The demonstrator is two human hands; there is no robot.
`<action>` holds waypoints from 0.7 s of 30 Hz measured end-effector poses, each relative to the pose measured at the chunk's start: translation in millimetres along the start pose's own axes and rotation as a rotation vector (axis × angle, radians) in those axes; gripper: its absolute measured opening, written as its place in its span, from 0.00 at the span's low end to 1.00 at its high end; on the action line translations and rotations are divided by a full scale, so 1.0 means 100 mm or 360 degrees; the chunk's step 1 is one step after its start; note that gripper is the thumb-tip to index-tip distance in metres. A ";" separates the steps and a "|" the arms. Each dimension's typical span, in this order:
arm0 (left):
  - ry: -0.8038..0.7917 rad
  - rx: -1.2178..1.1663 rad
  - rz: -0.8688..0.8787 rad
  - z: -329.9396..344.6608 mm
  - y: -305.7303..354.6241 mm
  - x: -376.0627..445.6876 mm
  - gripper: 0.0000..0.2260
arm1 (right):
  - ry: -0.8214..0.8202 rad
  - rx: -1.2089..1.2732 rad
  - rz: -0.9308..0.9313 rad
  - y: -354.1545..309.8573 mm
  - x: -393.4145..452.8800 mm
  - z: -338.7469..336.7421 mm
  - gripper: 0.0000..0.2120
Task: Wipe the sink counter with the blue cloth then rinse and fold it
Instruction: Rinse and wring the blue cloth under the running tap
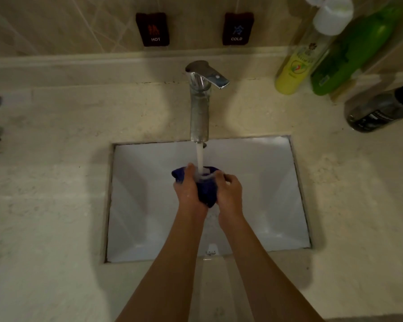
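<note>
Water (pixel 200 158) runs from the tap (pixel 199 108) straight onto the blue cloth (pixel 206 194), which we hold bunched between both hands over the middle of the sink (pixel 277 194) — held there, we judge, so the stream soaks the wad and the runoff falls into the basin rather than on the worktop (pixel 56 182). Our left hand (pixel 189 191) wraps one side of the cloth, thumb up beside the stream; our right hand (pixel 228 191) wraps the other, fingers curled round the fabric. Both grips are pressed tight on the cloth, neither spread. The wiping looks done and the rinse is in hand; folding is not yet begun. Beyond the right grip, well apart, stand bottles (pixel 293 66) — out of the splash.
</note>
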State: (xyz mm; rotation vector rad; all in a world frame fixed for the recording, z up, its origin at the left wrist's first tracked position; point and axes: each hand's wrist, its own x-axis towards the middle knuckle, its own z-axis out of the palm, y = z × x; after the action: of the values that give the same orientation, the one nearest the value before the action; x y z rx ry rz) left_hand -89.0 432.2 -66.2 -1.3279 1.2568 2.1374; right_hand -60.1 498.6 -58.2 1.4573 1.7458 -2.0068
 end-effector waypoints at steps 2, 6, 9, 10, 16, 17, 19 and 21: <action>-0.0008 -0.0073 -0.0034 -0.02 0.00 0.02 0.21 | -0.0030 0.0084 -0.0045 0.04 -0.01 -0.01 0.12; -0.0212 -0.0389 -0.0213 -0.06 0.03 -0.03 0.17 | -0.0304 0.0417 0.0093 0.07 0.01 0.02 0.14; -0.0312 -0.0576 -0.0244 -0.05 0.01 -0.03 0.15 | -0.0531 0.0741 0.0286 0.12 -0.02 0.12 0.21; -0.0335 -0.0621 -0.0269 -0.04 0.01 -0.03 0.20 | -0.0563 0.0806 0.0328 0.13 -0.02 0.15 0.23; -0.0186 -0.0073 0.0223 -0.01 0.13 -0.06 0.05 | -0.0408 0.0833 0.0395 -0.09 0.05 0.28 0.10; -0.0191 0.0010 0.0319 0.00 0.15 -0.08 0.04 | -0.0375 0.0770 0.0328 -0.11 0.04 0.31 0.10; -0.0175 0.0174 0.0440 0.00 0.15 -0.08 0.04 | -0.0305 0.0766 0.0203 -0.09 0.00 0.31 0.09; -0.0114 0.0283 0.0448 0.02 0.15 -0.09 0.06 | -0.0324 0.0807 0.0122 -0.09 0.00 0.28 0.10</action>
State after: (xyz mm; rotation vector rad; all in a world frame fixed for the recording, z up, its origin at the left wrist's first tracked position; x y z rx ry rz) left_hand -95.3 426.5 -50.8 -1.0443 1.6434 2.1690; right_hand -81.3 478.8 -55.0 1.3396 1.1332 -2.5699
